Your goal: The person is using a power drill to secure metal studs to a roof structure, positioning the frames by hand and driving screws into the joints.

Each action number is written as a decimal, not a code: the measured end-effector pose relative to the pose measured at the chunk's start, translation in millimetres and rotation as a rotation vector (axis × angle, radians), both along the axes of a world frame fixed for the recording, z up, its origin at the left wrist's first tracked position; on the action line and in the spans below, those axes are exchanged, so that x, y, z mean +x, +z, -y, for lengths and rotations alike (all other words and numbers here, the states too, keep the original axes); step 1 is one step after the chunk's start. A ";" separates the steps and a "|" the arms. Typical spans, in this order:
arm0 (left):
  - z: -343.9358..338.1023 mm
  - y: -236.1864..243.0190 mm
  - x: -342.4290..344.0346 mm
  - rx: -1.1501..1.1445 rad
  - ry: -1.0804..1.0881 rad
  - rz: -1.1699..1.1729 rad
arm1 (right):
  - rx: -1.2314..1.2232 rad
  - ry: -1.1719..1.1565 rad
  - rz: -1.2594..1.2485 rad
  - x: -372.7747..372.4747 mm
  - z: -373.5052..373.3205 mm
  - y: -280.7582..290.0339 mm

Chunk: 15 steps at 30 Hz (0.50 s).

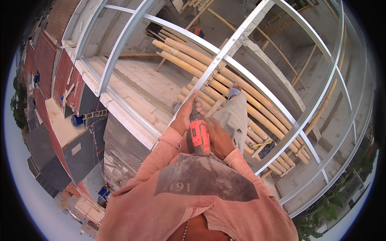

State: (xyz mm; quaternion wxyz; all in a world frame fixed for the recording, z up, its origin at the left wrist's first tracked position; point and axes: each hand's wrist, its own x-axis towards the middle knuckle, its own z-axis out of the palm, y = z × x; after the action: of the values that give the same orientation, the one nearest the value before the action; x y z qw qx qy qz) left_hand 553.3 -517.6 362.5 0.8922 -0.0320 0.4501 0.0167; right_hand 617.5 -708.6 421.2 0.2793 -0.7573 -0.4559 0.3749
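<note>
A red and black cordless drill (200, 136) is held upright in front of my chest, its chuck (196, 116) pointing away from me. My right hand (220, 139) wraps around the drill's right side and grip; the lower part is hidden by the shirt. Around the drill's nose closes my left hand (185, 115), with fingertips showing just beside the chuck. Directly ahead of the hand runs a silver metal beam (212, 68), which the fingers appear to touch. Whether they grip the beam, the chuck or a small part between them, I cannot tell.
Silver roof framing (277, 145) surrounds me. Below lies a platform of bamboo poles (249, 94), where my foot (234, 90) rests. A dark tool with a yellow part (266, 149) lies on the poles. Left of the block wall (128, 138), a steep drop opens toward red roofs (68, 76).
</note>
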 end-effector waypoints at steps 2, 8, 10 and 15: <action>11.0 -3.4 33.3 0.034 -0.058 -0.141 | -0.001 -0.080 0.019 18.9 10.1 -8.7; 25.4 -44.3 64.5 0.074 -0.057 -0.117 | 0.100 -0.203 -0.150 63.3 25.7 -33.6; 37.9 -18.1 97.0 0.079 -0.075 -0.156 | 0.138 -0.227 -0.120 78.9 26.4 -41.8; 46.6 -21.9 132.0 0.072 -0.121 -0.102 | 0.177 -0.207 -0.151 120.6 27.3 -67.6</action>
State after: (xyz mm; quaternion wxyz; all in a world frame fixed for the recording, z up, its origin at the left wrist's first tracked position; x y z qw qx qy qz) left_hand 685.3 -564.1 340.6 0.8681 0.0286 0.4952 -0.0195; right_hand 738.0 -735.9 353.6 0.4156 -0.7423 -0.3842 0.3586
